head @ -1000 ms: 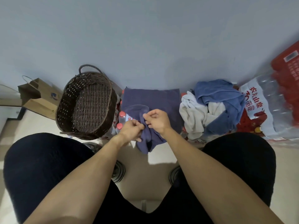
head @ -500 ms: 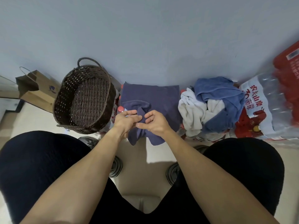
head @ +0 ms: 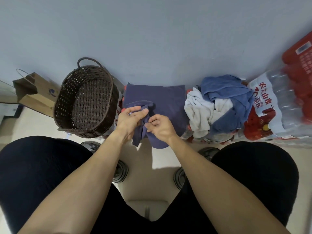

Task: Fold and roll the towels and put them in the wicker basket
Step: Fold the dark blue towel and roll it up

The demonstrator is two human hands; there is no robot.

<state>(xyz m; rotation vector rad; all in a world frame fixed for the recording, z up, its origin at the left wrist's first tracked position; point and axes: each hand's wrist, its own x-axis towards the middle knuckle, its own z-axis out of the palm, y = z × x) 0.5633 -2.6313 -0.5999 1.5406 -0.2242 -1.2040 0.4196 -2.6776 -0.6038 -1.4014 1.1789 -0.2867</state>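
Observation:
A dark purple towel point(head: 166, 102) lies spread over a low stack of bottle packs in front of me, its near edge bunched and hanging down. My left hand point(head: 129, 121) pinches the bunched edge between thumb and fingers. My right hand point(head: 160, 126) grips the same bunch just to the right. The dark brown wicker basket point(head: 67, 92) stands to the left with nothing inside. A heap of white and blue towels point(head: 217, 107) sits to the right.
A brown paper bag point(head: 32, 93) stands at the far left beside the basket. Shrink-wrapped packs of water bottles point(head: 276, 108) fill the right side against the pale blue wall. My knees and shoes frame the floor below.
Both hands have shifted along the towel's bunched near edge; the left hand moved up and opened its fingers wider while still pinching the cloth. The view has tilted slightly.

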